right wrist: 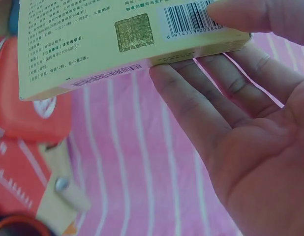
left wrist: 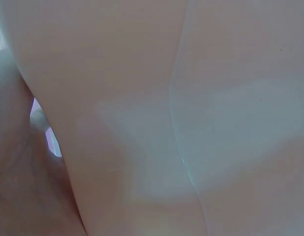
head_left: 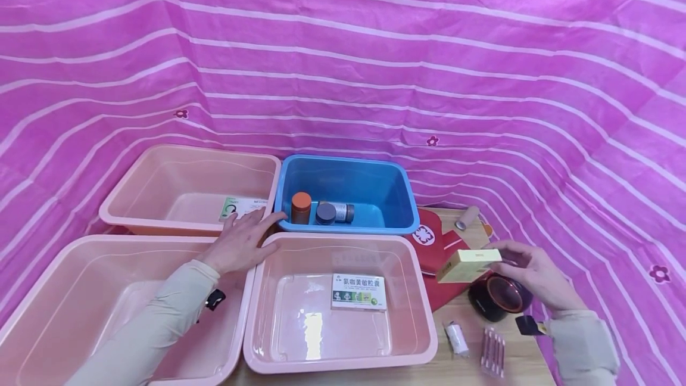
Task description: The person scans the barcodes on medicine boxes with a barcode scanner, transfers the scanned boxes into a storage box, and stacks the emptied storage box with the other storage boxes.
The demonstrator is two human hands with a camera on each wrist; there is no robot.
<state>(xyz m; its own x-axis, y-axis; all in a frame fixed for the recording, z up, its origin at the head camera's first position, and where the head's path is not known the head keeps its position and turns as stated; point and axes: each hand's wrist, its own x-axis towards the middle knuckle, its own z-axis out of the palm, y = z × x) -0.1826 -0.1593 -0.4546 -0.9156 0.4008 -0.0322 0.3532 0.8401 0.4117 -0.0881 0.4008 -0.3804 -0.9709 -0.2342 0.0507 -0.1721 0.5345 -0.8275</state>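
My right hand (head_left: 536,273) pinches a pale yellow medicine box (head_left: 467,265) above the right side of the table. In the right wrist view the thumb lies over the box's barcode (right wrist: 189,18) and the fingers (right wrist: 191,105) support it from the other side. My left hand (head_left: 238,246) rests with spread fingers across the rims where the bins meet. The left wrist view is mostly filled by a blurred pink bin wall (left wrist: 132,98). Inside the front middle pink bin (head_left: 343,363) lies a white-and-green capsule box (head_left: 359,292).
A blue bin (head_left: 348,163) holds bottles, one an orange-capped bottle (head_left: 301,207). The back pink bin (head_left: 177,219) contains a green-and-white box (head_left: 243,207). Right of the bins are a red pouch (head_left: 429,237), black round container (head_left: 488,302), bandage roll (head_left: 457,338), swab pack (head_left: 493,351) and beige roll (head_left: 468,217).
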